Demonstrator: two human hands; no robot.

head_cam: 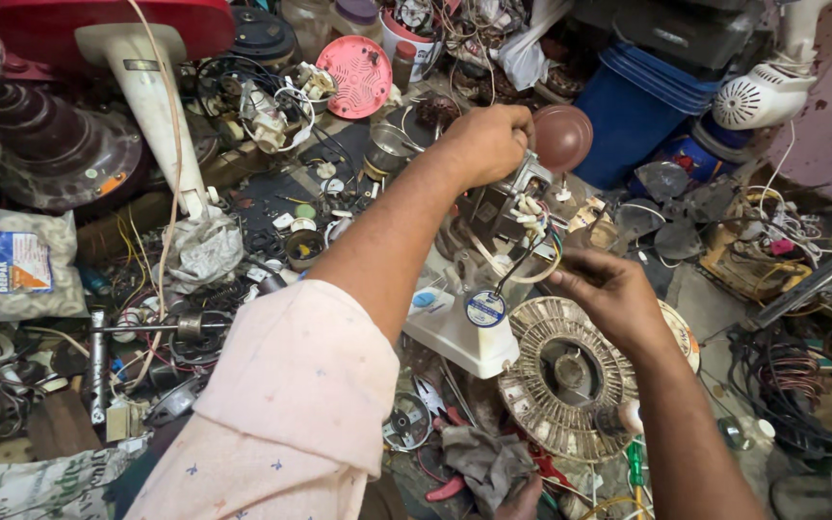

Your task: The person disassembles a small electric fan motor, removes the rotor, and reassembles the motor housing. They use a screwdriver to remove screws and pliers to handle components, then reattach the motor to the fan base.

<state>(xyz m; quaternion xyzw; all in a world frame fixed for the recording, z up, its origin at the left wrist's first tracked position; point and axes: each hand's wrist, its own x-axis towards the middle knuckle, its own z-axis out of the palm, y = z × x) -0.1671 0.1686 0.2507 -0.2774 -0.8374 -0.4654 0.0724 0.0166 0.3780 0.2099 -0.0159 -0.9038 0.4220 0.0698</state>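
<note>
as left hand [486,143] clasps motor [507,202], right hand [609,289] pinches wires [536,223]

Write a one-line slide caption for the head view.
Left hand grips a small motor assembly while right hand handles its wires above a cluttered workbench.

The grey metal fan motor [507,197] sat under the left hand [485,143], behind the right hand [607,289]; the round slotted guard [556,371] lay below that hand.
</note>
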